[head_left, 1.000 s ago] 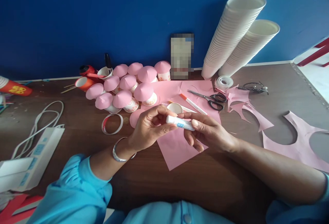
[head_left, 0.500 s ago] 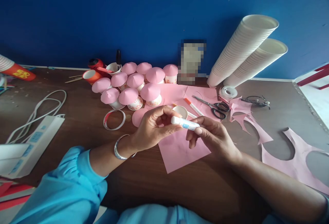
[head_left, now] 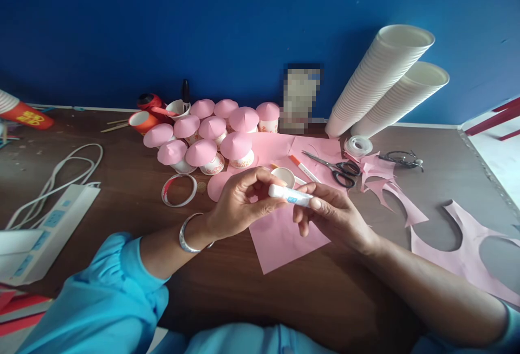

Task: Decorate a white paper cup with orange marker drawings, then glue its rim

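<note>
A white glue stick (head_left: 290,195) with a blue label lies almost level between both hands, above the pink paper. My left hand (head_left: 244,199), with a silver bracelet at the wrist, pinches its left end between thumb and fingers. At the other end, my right hand (head_left: 331,210) grips the tube with thumb and fingers. Beneath the hands, a pink paper sheet (head_left: 280,245) rests on the table. Just behind the glue stick stands a paper cup (head_left: 283,177), partly hidden. An orange-capped white marker (head_left: 305,168) and black-handled scissors (head_left: 335,169) lie behind my right hand.
Several small cups with pink paper cones (head_left: 236,146) stand at the back left. Two tall stacks of paper cups (head_left: 379,75) lean against the blue wall. Tape rolls (head_left: 179,190), pink scraps (head_left: 439,245), glasses (head_left: 402,160) and a white power strip (head_left: 52,235) lie around.
The whole scene shifts slightly left as the camera turns. The glue stick seems slightly rolled, showing less of its blue label; both hands keep hold of it.
</note>
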A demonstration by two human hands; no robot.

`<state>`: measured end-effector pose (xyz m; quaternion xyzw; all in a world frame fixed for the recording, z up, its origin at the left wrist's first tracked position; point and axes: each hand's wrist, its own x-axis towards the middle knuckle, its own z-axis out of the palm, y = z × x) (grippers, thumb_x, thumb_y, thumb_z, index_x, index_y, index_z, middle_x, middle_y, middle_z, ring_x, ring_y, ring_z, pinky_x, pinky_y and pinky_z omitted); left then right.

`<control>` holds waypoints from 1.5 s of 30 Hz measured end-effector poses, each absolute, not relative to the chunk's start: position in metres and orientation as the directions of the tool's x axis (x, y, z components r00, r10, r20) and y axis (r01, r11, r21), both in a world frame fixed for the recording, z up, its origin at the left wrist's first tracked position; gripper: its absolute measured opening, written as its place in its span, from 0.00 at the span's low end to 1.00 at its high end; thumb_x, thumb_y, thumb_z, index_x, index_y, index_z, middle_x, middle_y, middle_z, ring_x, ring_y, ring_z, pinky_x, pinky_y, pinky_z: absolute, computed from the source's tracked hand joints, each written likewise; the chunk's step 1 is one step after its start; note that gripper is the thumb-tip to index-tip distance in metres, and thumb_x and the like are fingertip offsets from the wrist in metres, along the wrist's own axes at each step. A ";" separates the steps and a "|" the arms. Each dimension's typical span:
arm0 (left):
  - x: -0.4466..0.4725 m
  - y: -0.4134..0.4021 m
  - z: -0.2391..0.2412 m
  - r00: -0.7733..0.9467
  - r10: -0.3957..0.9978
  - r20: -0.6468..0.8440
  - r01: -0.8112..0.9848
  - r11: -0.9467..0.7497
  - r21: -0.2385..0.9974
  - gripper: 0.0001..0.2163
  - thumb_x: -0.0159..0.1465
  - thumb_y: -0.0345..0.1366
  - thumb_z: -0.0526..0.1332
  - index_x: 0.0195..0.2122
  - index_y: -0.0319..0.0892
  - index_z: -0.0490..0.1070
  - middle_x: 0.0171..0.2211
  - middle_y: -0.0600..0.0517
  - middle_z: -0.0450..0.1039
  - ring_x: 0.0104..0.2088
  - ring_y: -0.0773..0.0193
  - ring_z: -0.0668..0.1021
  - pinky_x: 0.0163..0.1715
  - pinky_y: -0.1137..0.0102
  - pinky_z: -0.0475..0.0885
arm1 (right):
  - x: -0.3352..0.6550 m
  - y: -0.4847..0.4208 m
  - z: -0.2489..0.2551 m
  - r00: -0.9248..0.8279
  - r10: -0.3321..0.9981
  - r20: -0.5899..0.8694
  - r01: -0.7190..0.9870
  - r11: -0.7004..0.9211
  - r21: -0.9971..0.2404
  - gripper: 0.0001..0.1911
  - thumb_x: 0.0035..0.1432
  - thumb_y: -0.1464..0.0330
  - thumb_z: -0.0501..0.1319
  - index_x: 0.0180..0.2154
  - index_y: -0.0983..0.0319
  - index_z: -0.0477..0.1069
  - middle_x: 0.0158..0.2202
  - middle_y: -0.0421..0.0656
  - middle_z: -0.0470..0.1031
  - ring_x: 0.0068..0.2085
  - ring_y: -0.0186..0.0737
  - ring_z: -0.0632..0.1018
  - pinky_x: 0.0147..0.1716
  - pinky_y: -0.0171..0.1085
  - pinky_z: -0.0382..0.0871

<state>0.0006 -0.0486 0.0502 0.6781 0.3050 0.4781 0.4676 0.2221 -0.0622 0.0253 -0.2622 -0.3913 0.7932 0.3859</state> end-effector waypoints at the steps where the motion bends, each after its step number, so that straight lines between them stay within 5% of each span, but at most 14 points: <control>1: 0.001 -0.049 0.049 0.359 0.859 0.364 -0.045 -0.374 0.926 0.07 0.64 0.33 0.71 0.38 0.42 0.73 0.31 0.55 0.72 0.29 0.71 0.72 0.28 0.75 0.71 | 0.221 -0.063 0.026 -0.539 0.837 -0.098 -0.425 -0.371 -0.826 0.21 0.57 0.56 0.75 0.46 0.61 0.77 0.29 0.39 0.80 0.25 0.35 0.79 0.27 0.36 0.77; 5: -0.003 -0.044 0.046 0.398 0.841 0.367 -0.048 -0.380 0.924 0.18 0.61 0.38 0.74 0.51 0.45 0.73 0.41 0.51 0.75 0.33 0.69 0.76 0.32 0.74 0.75 | 0.221 -0.061 0.030 -0.393 0.915 -0.088 -0.476 -0.284 -0.832 0.16 0.54 0.61 0.77 0.42 0.58 0.79 0.26 0.34 0.70 0.23 0.30 0.70 0.23 0.33 0.70; 8: -0.012 -0.035 0.046 0.427 0.834 0.348 0.187 -0.459 0.869 0.39 0.56 0.45 0.77 0.66 0.49 0.62 0.56 0.42 0.74 0.50 0.56 0.79 0.46 0.64 0.79 | 0.227 -0.053 0.033 -0.264 0.962 -0.069 -0.515 -0.201 -0.833 0.14 0.55 0.59 0.75 0.37 0.58 0.77 0.24 0.33 0.64 0.23 0.29 0.63 0.22 0.32 0.66; 11: -0.020 -0.027 0.044 0.495 0.809 0.317 0.440 -0.547 0.712 0.46 0.54 0.51 0.77 0.69 0.49 0.56 0.64 0.38 0.69 0.62 0.45 0.75 0.57 0.51 0.76 | 0.233 -0.041 0.032 -0.174 0.983 -0.063 -0.508 -0.144 -0.849 0.17 0.57 0.53 0.71 0.32 0.58 0.73 0.23 0.34 0.61 0.23 0.31 0.61 0.22 0.34 0.64; 16: -0.011 -0.023 0.035 0.560 0.777 0.287 0.577 -0.615 0.537 0.40 0.54 0.50 0.78 0.63 0.45 0.63 0.59 0.38 0.75 0.59 0.40 0.77 0.58 0.44 0.74 | 0.235 -0.031 0.025 -0.124 0.982 -0.141 -0.565 -0.187 -0.804 0.18 0.58 0.51 0.71 0.33 0.56 0.71 0.23 0.33 0.66 0.21 0.31 0.61 0.22 0.35 0.65; 21: 0.003 -0.023 0.031 0.530 0.773 0.350 0.527 -0.623 0.578 0.17 0.64 0.42 0.71 0.50 0.44 0.71 0.47 0.46 0.81 0.49 0.51 0.82 0.52 0.53 0.77 | 0.234 -0.032 0.028 -0.135 0.982 -0.129 -0.581 -0.184 -0.793 0.18 0.58 0.51 0.71 0.33 0.57 0.72 0.22 0.33 0.70 0.21 0.31 0.65 0.23 0.34 0.67; 31: 0.002 -0.033 0.035 0.464 0.710 0.529 0.481 -0.704 0.522 0.21 0.61 0.34 0.70 0.54 0.43 0.66 0.49 0.43 0.75 0.51 0.50 0.76 0.53 0.51 0.76 | 0.234 -0.037 0.032 -0.151 0.983 -0.106 -0.566 -0.174 -0.806 0.17 0.57 0.55 0.74 0.30 0.58 0.72 0.24 0.34 0.67 0.24 0.29 0.64 0.25 0.32 0.69; 39: 0.010 -0.039 0.031 0.497 0.769 0.402 0.429 -0.620 0.657 0.19 0.62 0.36 0.71 0.51 0.45 0.66 0.47 0.48 0.77 0.48 0.54 0.80 0.47 0.57 0.78 | 0.231 -0.045 0.046 -0.145 0.989 -0.035 -0.423 -0.094 -0.901 0.16 0.57 0.56 0.73 0.35 0.56 0.70 0.25 0.33 0.60 0.26 0.32 0.62 0.26 0.35 0.70; 45: 0.013 -0.040 0.029 0.474 0.800 0.368 0.472 -0.584 0.660 0.16 0.63 0.38 0.69 0.49 0.46 0.67 0.46 0.49 0.77 0.48 0.53 0.80 0.47 0.56 0.78 | 0.232 -0.050 0.037 -0.116 0.983 0.140 -0.307 0.099 -0.946 0.12 0.62 0.58 0.70 0.39 0.56 0.71 0.32 0.36 0.68 0.27 0.32 0.67 0.28 0.38 0.73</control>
